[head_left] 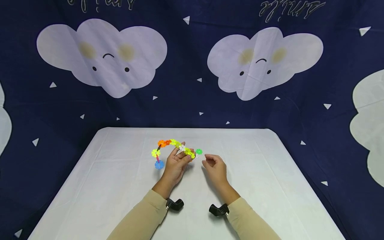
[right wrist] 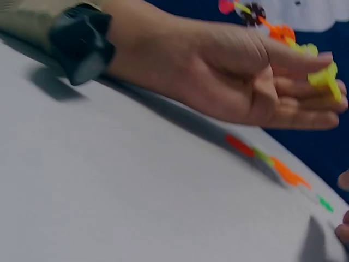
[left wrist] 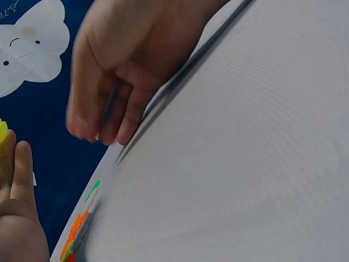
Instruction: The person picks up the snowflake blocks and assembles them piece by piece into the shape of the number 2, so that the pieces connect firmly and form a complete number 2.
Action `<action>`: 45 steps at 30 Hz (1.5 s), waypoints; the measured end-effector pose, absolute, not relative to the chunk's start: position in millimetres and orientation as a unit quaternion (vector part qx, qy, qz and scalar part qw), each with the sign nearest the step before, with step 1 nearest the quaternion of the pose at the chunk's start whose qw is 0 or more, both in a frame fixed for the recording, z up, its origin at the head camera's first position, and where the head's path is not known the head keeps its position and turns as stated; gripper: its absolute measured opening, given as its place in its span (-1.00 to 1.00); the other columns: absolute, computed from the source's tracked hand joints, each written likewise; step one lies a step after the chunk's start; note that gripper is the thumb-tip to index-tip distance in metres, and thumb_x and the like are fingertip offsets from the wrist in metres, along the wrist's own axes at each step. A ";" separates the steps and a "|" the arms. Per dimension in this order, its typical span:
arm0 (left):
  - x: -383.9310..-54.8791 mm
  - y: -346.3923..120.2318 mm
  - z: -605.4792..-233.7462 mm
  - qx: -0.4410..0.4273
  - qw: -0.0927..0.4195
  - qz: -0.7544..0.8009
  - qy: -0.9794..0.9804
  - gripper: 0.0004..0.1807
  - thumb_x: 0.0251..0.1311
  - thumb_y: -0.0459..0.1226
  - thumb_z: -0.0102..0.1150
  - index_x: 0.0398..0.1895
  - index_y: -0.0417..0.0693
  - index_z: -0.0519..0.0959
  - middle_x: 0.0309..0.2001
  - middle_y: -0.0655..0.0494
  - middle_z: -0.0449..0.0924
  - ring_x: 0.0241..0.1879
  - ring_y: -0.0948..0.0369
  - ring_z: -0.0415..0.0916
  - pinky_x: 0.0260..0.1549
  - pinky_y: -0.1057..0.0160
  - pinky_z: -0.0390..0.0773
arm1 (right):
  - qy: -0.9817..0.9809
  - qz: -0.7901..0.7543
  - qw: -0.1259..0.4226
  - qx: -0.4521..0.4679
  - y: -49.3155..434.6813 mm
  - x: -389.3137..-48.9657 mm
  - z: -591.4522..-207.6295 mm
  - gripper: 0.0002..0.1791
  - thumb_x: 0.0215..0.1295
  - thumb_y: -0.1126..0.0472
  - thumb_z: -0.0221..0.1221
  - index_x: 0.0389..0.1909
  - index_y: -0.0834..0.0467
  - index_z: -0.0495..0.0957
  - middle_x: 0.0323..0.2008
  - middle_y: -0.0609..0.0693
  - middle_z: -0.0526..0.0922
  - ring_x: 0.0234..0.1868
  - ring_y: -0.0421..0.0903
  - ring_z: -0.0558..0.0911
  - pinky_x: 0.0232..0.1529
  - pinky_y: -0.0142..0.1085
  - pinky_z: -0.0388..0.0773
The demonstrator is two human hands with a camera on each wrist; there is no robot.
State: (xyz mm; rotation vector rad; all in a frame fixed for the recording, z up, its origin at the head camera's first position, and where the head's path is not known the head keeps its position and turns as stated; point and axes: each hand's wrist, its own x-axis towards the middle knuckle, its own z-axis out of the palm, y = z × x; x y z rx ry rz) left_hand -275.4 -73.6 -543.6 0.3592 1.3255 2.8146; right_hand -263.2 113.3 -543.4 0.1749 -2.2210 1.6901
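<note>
A curved chain of flower-shaped plastic discs [head_left: 162, 143] runs from a blue disc [head_left: 159, 164] through pink, yellow, dark, orange and white ones to yellow discs [head_left: 188, 151]. My left hand [head_left: 175, 165] pinches the yellow end between thumb and fingers; the right wrist view shows a yellow disc [right wrist: 325, 81] at its fingertips. The rest of the chain arches out to the left. Just to the right, my right hand [head_left: 216, 169] is over the table with loosely curled fingers and nothing visible in them. Loose discs lie beyond the hands, a green one [head_left: 199, 151] among them.
In the right wrist view, red, orange [right wrist: 289, 173] and green discs form a row on the white table [head_left: 258, 186]; the left hand mostly hides them from the head view. A dark blue cloth [head_left: 186, 110] with clouds hangs behind the table's far edge.
</note>
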 end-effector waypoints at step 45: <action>-275.6 -75.5 -541.6 0.091 0.007 0.901 0.425 -0.26 0.40 -0.63 0.18 0.60 -0.22 0.24 0.26 -0.51 0.48 0.21 -0.19 0.58 0.13 0.17 0.63 | -0.686 0.718 0.059 0.101 110.9 -265.8 -540.7 -0.67 0.30 0.49 0.40 0.05 0.48 0.65 -0.26 0.20 0.73 -0.29 0.01 0.76 -0.26 -0.24 0.77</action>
